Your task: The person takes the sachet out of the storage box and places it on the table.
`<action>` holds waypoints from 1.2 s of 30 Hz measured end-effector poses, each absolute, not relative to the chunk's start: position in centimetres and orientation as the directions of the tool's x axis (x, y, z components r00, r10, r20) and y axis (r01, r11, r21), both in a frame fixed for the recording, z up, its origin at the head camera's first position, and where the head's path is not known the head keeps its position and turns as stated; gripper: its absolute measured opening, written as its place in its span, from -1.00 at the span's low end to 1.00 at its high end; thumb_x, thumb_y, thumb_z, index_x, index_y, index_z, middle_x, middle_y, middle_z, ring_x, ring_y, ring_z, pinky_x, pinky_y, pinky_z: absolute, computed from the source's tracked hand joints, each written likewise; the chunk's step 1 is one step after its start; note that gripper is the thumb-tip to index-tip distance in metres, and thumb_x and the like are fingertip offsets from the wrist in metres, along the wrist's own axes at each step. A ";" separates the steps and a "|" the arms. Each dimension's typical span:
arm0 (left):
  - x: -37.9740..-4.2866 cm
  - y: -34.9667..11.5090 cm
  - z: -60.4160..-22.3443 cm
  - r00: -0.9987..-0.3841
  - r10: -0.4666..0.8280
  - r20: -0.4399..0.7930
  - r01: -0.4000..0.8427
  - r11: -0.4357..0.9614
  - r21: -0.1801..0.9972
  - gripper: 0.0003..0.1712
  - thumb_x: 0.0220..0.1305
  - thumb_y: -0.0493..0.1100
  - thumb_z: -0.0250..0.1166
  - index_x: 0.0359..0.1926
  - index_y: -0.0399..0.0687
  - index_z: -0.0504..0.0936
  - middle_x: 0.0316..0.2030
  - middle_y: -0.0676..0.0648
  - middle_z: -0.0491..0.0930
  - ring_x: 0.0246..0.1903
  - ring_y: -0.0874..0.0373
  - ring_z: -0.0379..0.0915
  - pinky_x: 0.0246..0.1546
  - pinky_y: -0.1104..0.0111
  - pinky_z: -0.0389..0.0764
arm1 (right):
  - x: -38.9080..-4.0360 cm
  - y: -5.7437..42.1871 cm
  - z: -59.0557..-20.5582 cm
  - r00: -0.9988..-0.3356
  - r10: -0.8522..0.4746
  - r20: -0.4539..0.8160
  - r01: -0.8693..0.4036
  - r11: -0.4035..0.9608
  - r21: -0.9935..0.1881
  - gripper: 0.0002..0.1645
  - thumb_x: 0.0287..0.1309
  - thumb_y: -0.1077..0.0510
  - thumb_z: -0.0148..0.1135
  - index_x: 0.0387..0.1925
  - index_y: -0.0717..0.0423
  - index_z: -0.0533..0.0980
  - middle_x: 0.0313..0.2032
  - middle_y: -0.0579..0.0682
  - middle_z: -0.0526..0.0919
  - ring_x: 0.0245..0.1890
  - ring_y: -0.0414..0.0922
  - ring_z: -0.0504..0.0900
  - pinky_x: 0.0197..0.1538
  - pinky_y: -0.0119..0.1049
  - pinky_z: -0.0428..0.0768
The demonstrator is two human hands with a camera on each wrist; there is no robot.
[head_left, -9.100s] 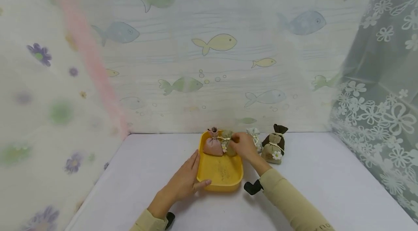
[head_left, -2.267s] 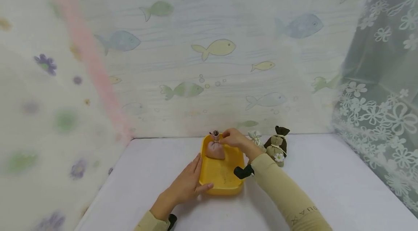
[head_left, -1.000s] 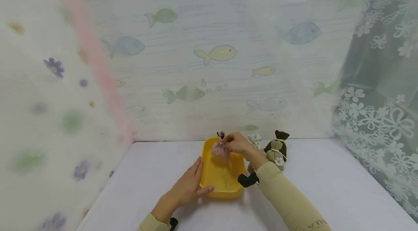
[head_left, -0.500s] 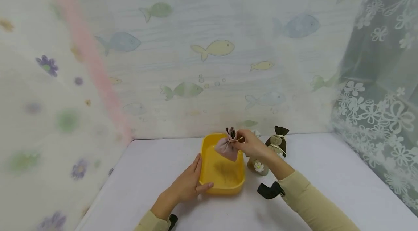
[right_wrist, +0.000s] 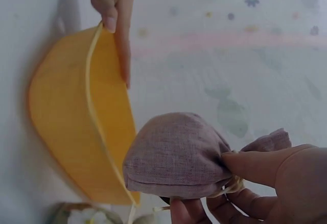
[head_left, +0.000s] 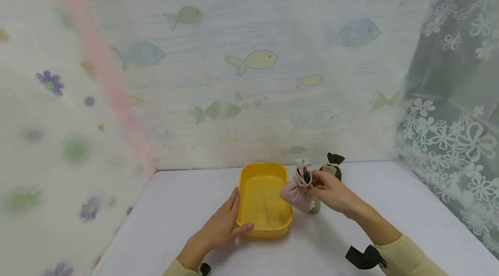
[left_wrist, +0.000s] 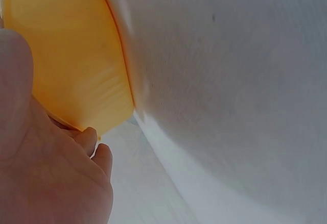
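In the head view my right hand pinches a pink cloth drawstring pouch by its tied neck, just off the right side of a yellow plastic tray. The right wrist view shows the pouch held tilted, thumb and fingers at its cord. My left hand rests against the tray's left side, fingers straight along the wall and thumb at the front corner. Nothing lies in the tray but dark smudges on its floor. In the left wrist view, the left hand touches the yellow wall.
Behind the right hand stand more pouches: a dark brown one, a white one mostly hidden, and a beige one with a white flower. A white cloth covers the table. A fish-printed curtain hangs behind.
Earlier a beige pouch stood in the tray beside the pink one; it is now out on the right. The right hand has lifted the pink pouch and carried it rightward past the rim.
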State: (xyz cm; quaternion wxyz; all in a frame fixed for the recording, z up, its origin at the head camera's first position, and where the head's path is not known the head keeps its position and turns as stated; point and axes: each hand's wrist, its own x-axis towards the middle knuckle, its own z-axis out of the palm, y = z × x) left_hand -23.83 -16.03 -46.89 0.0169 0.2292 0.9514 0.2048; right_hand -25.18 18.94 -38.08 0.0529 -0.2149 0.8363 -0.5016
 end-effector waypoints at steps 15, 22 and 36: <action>-22.7 -16.4 -46.0 -0.901 0.431 0.057 0.419 0.827 0.374 0.25 0.38 0.46 0.13 0.60 -0.37 -0.15 0.62 -0.28 -0.27 0.57 -0.19 -0.10 0.50 -0.06 0.13 | -22.8 25.0 -40.2 -0.937 -0.340 0.081 -0.251 0.493 -0.833 -0.73 0.38 0.22 0.24 0.04 0.24 0.55 0.02 0.11 0.65 0.08 0.06 0.57 -0.05 -0.11 0.58; -22.1 -16.6 -45.9 -0.907 0.417 0.056 0.405 0.828 0.388 0.25 0.36 0.44 0.17 0.60 -0.38 -0.13 0.63 -0.26 -0.27 0.57 -0.20 -0.10 0.50 -0.07 0.12 | -22.7 25.6 -42.0 -0.947 -0.315 0.069 -0.238 0.537 -0.809 -0.80 0.34 0.24 0.25 -0.05 0.24 0.57 -0.09 0.06 0.65 0.01 0.02 0.58 -0.09 -0.13 0.56; -22.3 -16.8 -46.4 -0.904 0.426 0.034 0.396 0.803 0.445 0.24 0.38 0.42 0.18 0.59 -0.41 -0.13 0.62 -0.31 -0.24 0.57 -0.23 -0.12 0.49 -0.11 0.10 | -23.0 25.9 -44.6 -0.944 -0.324 0.057 -0.238 0.553 -0.798 -0.78 0.32 0.18 0.32 -0.07 0.21 0.58 -0.10 0.04 0.67 -0.06 0.01 0.62 -0.10 -0.14 0.59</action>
